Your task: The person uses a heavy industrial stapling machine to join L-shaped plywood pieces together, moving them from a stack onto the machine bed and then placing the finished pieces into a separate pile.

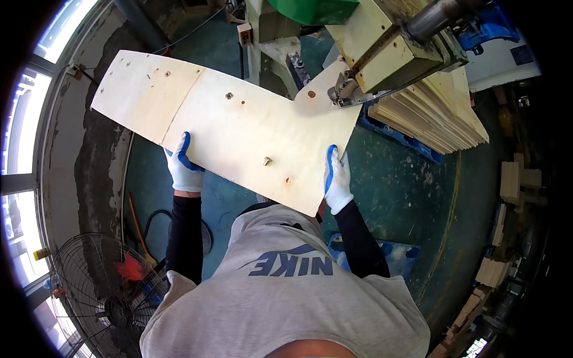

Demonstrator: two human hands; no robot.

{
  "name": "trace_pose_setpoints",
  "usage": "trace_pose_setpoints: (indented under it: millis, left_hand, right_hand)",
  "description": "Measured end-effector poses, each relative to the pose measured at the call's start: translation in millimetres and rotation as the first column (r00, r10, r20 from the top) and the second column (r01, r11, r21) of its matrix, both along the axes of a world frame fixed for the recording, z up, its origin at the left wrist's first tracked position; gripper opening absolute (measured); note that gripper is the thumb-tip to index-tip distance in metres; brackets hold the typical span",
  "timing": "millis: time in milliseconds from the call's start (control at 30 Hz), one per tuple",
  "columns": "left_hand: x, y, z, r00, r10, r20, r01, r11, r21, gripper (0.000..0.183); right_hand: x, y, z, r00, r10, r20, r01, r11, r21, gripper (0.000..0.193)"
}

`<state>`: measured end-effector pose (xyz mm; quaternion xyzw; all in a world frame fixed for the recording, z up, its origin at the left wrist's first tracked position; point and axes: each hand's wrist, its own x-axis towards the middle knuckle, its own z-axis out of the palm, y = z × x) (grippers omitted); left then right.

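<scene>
A large pale plywood panel (239, 131) with an angled outline spans the space in front of me. My left hand (184, 170), in a white and blue glove, grips its near edge with the thumb on top and the other fingers mostly hidden below. On the right side edge, my right hand (338, 179) is closed in the same kind of glove. Small holes and metal fittings dot the panel, among them a brass-coloured fitting (267, 161) standing up from its face. The far right corner lies at the metal tool head (349, 90) of a machine; I cannot tell whether they touch.
The cream machine body (388, 65) rises beyond the panel. Stacked wooden panels (433, 113) lie on a blue pallet (406, 140) at the right. A wire-caged fan (110, 298) stands at lower left beside windows. More wood pieces (492, 271) line the right side.
</scene>
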<state>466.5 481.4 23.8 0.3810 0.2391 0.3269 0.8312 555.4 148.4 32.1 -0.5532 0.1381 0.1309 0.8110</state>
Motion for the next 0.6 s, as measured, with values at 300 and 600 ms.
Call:
trace_pose_setpoints:
  millis: [300,600]
  left_hand:
    - [5.1,3.9,-21.2,0.999,0.027,0.024,-0.027,1.000,0.002,0.049]
    - [-1.0,-1.3,-17.1,0.997,0.050,0.060,-0.047,0.998,-0.052,0.053]
  right_hand:
    - [5.6,-8.1,-24.5,0.988,0.094,0.120,-0.052,0.947,-0.318,0.039]
    - [-12.6,55.0,62.4,0.212,0.878,0.429,0.155,0.403,-0.902,0.027]
